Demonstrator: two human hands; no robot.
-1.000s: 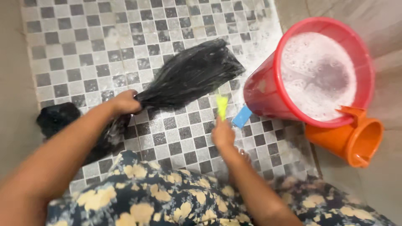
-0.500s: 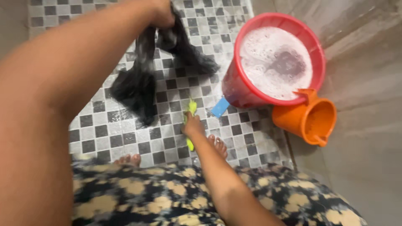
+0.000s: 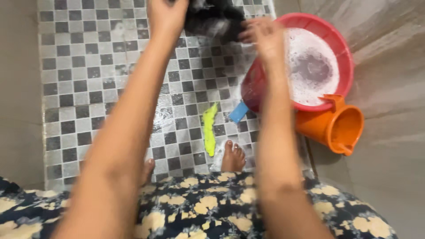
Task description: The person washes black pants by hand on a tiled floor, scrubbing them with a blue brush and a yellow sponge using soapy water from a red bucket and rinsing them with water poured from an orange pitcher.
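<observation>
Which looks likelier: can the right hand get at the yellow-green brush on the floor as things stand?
Probably not at once: the right hand is raised, gripping the wet black cloth. The brush itself lies uncovered on the tiles.

No packages, labels, signs or screens show anywhere around the red bucket (image 3: 310,53); nothing of that kind is in view.

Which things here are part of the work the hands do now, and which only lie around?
In use:
left hand
right hand
wet black cloth, gripped by both hands
red bucket of soapy water

Lying about:
yellow-green brush
blue piece
orange jug
</observation>
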